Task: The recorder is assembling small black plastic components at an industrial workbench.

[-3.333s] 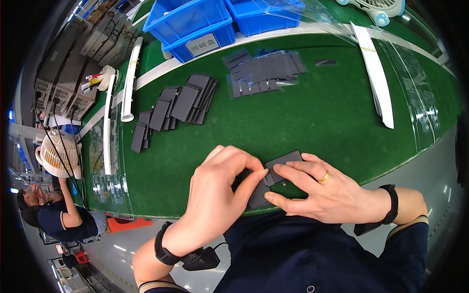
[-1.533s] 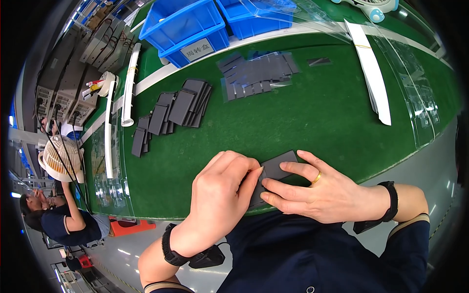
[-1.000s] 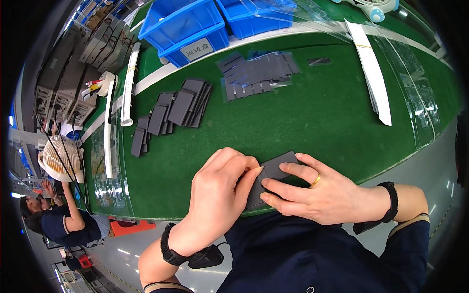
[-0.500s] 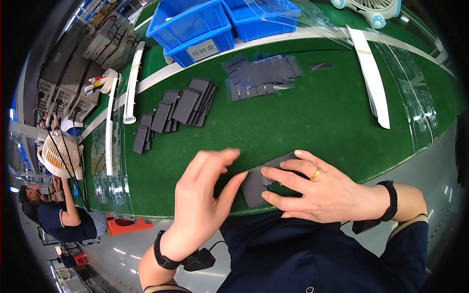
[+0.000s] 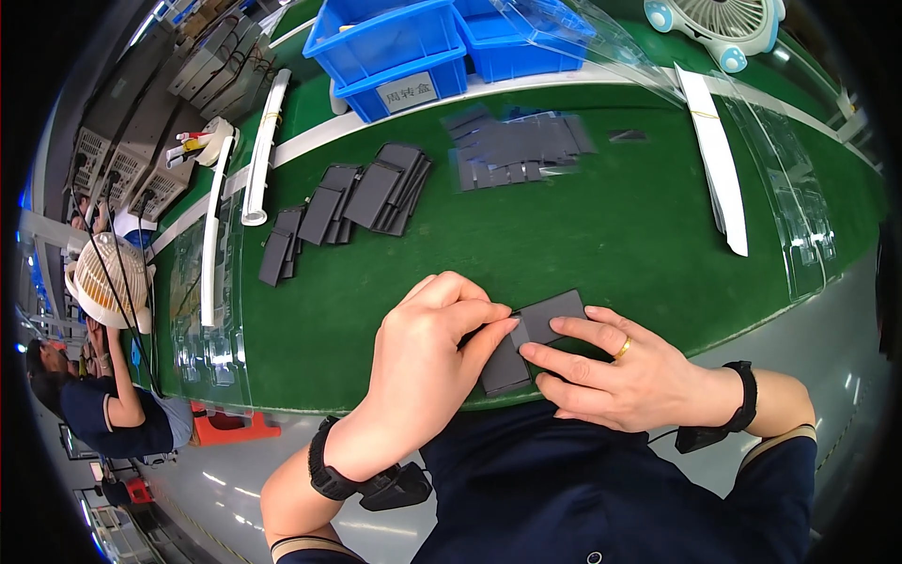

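My left hand [image 5: 427, 343] pinches thumb and forefinger together at the inner edge of two flat dark grey rectangular pieces by the near table edge. What lies between those fingertips is too small to make out. One dark grey piece [image 5: 561, 308] slants away to the right; the other dark grey piece [image 5: 506, 369] lies nearer me, meeting it at an angle. My right hand [image 5: 629, 371], with a ring on one finger, rests on them with its fingers stretched out and apart. It partly covers both pieces.
On the green table [image 5: 526, 240], stacks of dark grey pieces [image 5: 381, 193] lie left of a spread of dark film-like sheets [image 5: 521, 150]. Blue bins [image 5: 390, 47] stand behind. Folded white strips [image 5: 716, 169] and clear plastic trays [image 5: 794, 197] lie right. A co-worker [image 5: 117, 404] sits left.
My left hand has moved right and closed from spread fingers into a pinch at the dark grey pieces. My right hand stays on them. The whole view has shifted slightly.
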